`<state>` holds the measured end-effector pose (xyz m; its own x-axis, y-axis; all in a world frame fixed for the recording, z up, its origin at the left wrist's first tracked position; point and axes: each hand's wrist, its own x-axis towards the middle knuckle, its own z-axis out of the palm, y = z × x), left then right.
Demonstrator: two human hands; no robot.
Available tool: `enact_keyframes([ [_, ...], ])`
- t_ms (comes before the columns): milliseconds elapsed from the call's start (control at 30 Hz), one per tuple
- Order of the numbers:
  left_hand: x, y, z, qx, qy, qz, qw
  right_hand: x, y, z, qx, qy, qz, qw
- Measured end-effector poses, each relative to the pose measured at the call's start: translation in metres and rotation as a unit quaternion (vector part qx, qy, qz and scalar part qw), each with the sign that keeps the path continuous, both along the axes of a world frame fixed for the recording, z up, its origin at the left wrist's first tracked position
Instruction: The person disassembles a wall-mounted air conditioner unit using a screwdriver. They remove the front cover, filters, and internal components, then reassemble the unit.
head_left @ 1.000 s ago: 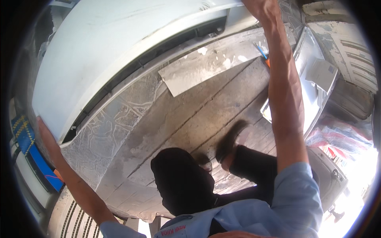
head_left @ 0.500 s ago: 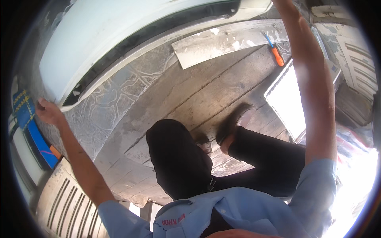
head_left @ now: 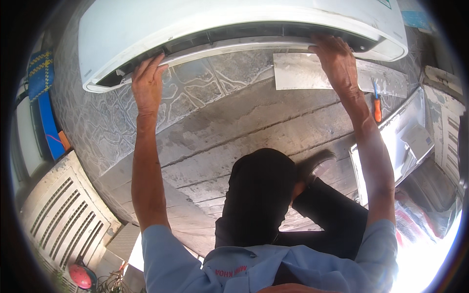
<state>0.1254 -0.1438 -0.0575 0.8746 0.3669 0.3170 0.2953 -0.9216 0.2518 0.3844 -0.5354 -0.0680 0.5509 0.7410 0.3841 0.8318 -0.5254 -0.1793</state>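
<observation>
In front of me a long white wall-type air conditioner (head_left: pixel 205 22) lies across the stone-patterned floor strip, its dark outlet slot facing me. My left hand (head_left: pixel 147 80) has its fingers hooked over the slot's pale lower lip (head_left: pixel 229 48), towards the left end. Near the right end, my right hand (head_left: pixel 336 62) grips the same lip, fingers reaching into the slot and partly hidden. A flat white panel with paint spots (head_left: pixel 298 73) lies just below my right hand. To its right rests a screwdriver (head_left: pixel 377 108) with an orange handle and blue shaft.
White slatted plastic pieces (head_left: pixel 68 215) stand at the lower left, with a red round object (head_left: pixel 80 276) beside them. A blue strip (head_left: pixel 47 124) and a blue-yellow woven cloth (head_left: pixel 40 73) are at the far left. A bright white-framed sheet (head_left: pixel 391 146) leans at the right. My legs (head_left: pixel 259 190) are over the floorboards.
Both hands are now on the air conditioner's lower lip; my left hand came in from the far left. The view has shifted, and the air conditioner now lies nearly straight across it.
</observation>
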Motion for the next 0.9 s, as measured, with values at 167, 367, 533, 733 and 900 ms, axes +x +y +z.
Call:
enact_keyframes([
  [167,-0.011,0.012,-0.009,0.086,-0.003,-0.024,0.996,-0.007,0.019,0.001,-0.029,0.036,-0.058,0.997],
  [367,0.006,0.019,-0.019,0.103,0.02,-0.063,0.992,0.009,0.0,0.002,-0.093,-0.023,-0.021,0.995],
  [533,-0.01,0.032,-0.043,0.153,-0.026,-0.041,0.987,0.006,0.009,0.001,-0.106,-0.06,-0.014,0.993],
  [733,-0.008,0.027,-0.045,0.154,-0.052,-0.028,0.986,0.002,0.002,-0.031,-0.129,-0.118,-0.078,0.981],
  [900,-0.049,0.012,-0.018,0.058,-0.07,0.004,0.996,0.004,0.009,-0.006,-0.23,-0.057,-0.102,0.966],
])
